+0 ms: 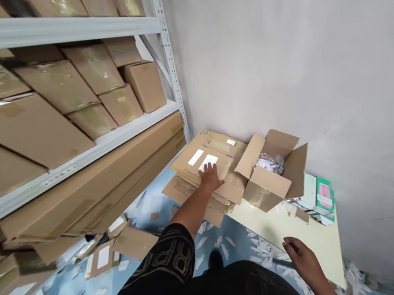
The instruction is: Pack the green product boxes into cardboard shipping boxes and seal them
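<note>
My left hand (210, 178) lies with spread fingers on a stack of flattened cardboard (223, 161), touching its top sheet beside a white label (195, 157). My right hand (304, 260) hangs at the near edge of a pale table (316, 243), its fingers curled inward. A dark narrow bar (283, 263) shows by those fingers; whether the hand grips it is unclear. Just right of the stack stands an open cardboard box (263, 192), flaps up, with crumpled whitish material (271, 162) inside.
White shelving (65, 32) loaded with taped boxes (118, 106) fills the left. Long cartons (99, 190) lie under its lower shelf. Green-and-white boxes (320, 195) sit on the table by the grey wall (279, 54). Paper scraps (225, 248) and cardboard pieces (134, 241) litter the blue floor.
</note>
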Demonstrator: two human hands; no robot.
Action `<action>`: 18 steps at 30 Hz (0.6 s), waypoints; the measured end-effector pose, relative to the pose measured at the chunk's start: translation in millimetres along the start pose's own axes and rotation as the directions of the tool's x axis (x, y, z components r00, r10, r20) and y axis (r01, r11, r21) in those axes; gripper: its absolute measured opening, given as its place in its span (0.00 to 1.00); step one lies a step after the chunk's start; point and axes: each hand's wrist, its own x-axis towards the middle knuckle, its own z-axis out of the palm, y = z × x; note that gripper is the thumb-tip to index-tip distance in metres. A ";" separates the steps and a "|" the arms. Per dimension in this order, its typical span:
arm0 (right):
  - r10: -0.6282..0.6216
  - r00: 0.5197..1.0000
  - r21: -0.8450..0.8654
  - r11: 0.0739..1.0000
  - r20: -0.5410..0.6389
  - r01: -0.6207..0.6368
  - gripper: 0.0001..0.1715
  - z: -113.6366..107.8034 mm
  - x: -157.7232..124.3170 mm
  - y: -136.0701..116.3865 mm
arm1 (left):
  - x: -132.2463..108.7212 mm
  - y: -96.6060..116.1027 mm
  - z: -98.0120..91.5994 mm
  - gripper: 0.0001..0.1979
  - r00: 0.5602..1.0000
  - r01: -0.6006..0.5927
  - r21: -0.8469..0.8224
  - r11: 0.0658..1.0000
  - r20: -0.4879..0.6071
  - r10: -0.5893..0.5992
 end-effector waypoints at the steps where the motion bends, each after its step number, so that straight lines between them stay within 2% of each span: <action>1: 0.019 1.000 -0.008 1.000 -0.006 -0.019 0.27 0.5 -1.8 0.8 | 8.2 3.0 4.8 0.55 0.998 0.022 0.029 0.999 0.057 -0.023; 4: 0.071 0.997 -0.045 0.996 -0.019 -0.072 0.28 1.4 -10.3 8.0 | 20.7 10.2 14.7 0.55 0.987 0.052 0.112 0.992 0.146 -0.068; 8: 0.107 0.994 -0.087 0.991 0.022 -0.104 0.28 4.5 -19.3 19.9 | 25.5 16.5 10.6 0.45 0.987 -0.073 0.153 0.985 0.152 0.049; 10: 0.112 0.993 -0.081 0.991 0.041 -0.109 0.29 6.8 -18.8 24.5 | 25.9 18.2 4.3 0.38 0.986 -0.110 0.151 0.982 0.140 0.089; 14: 0.084 0.996 -0.040 0.996 0.031 -0.083 0.29 9.0 -8.4 27.0 | 22.2 18.3 -12.6 0.25 0.994 -0.080 0.164 0.983 0.094 0.065; 18: 0.027 0.999 -0.018 0.999 0.047 -0.026 0.27 3.6 3.7 21.7 | 14.2 14.7 -45.7 0.17 1.000 -0.018 0.156 0.988 0.025 0.015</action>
